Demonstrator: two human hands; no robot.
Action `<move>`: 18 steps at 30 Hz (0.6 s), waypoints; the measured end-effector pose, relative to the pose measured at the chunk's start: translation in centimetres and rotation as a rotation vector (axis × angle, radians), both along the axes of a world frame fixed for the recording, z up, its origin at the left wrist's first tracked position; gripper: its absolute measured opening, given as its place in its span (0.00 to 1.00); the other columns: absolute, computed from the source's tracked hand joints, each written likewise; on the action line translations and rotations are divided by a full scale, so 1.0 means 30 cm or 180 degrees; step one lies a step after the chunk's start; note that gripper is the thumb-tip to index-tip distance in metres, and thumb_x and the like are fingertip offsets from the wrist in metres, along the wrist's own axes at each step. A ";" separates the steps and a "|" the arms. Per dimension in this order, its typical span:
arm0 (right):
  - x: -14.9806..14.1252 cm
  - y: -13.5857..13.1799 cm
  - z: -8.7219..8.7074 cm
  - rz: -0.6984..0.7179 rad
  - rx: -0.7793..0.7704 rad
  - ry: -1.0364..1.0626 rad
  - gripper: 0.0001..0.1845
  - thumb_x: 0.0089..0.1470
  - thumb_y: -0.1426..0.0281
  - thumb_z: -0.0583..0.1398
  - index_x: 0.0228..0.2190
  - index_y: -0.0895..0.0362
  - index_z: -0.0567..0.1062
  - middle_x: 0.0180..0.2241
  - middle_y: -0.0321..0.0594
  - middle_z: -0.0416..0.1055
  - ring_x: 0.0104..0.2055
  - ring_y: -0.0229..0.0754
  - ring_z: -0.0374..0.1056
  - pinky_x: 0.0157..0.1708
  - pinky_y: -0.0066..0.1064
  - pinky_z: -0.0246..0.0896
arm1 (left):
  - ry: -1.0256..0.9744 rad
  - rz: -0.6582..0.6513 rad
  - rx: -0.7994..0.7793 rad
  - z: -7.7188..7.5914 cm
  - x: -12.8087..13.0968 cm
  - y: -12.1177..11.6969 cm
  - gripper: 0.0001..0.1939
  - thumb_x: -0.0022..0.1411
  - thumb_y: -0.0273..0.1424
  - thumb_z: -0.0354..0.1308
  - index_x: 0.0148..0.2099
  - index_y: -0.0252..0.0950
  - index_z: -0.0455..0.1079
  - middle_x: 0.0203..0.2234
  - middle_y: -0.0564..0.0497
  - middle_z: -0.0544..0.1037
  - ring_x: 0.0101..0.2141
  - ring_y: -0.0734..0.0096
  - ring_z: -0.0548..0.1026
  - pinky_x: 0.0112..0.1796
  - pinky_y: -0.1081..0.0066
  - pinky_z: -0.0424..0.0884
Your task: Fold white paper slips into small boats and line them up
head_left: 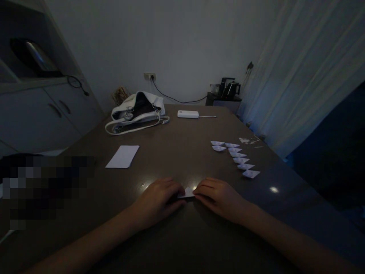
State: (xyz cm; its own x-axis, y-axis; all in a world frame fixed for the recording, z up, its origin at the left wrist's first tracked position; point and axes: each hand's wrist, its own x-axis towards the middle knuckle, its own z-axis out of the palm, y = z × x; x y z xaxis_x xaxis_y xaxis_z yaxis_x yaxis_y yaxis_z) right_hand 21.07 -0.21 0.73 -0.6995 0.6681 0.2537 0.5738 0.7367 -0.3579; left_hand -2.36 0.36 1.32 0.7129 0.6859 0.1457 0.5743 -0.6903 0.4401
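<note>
Head view: the left hand (162,196) and right hand (221,198) pinch opposite ends of a small folded paper (188,192) on the table (171,152), likely to steady it. Paper boats (238,155) line the right side, seemingly set clear of the hands. Glare spots the table; a curtain (296,61) hangs beside the pale wall (185,45).

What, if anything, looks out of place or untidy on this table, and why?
Small white scraps lie scattered near the right edge of the table, looking like litter beside the lined-up paper boats. The white bag also gapes open. I see no spill.
</note>
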 end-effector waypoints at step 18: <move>-0.064 -0.046 0.025 -0.0734 -0.1282 0.1704 0.04 0.54 0.70 0.61 0.32 0.56 0.76 0.28 0.35 0.75 0.29 0.36 0.70 0.30 0.25 0.62 | -0.2120 0.0149 -0.1905 0.005 0.046 -0.037 0.04 0.58 0.28 0.57 0.32 0.33 0.66 0.40 0.45 0.74 0.39 0.66 0.73 0.39 0.68 0.68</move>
State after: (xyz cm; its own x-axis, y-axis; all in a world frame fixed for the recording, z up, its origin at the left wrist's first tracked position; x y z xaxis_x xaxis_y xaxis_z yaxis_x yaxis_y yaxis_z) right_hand 19.16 -1.61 1.47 -0.3772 0.8983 0.2252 0.3683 0.3686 -0.8535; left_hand -0.99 -0.74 1.48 0.5778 0.8061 0.1278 0.0931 -0.2207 0.9709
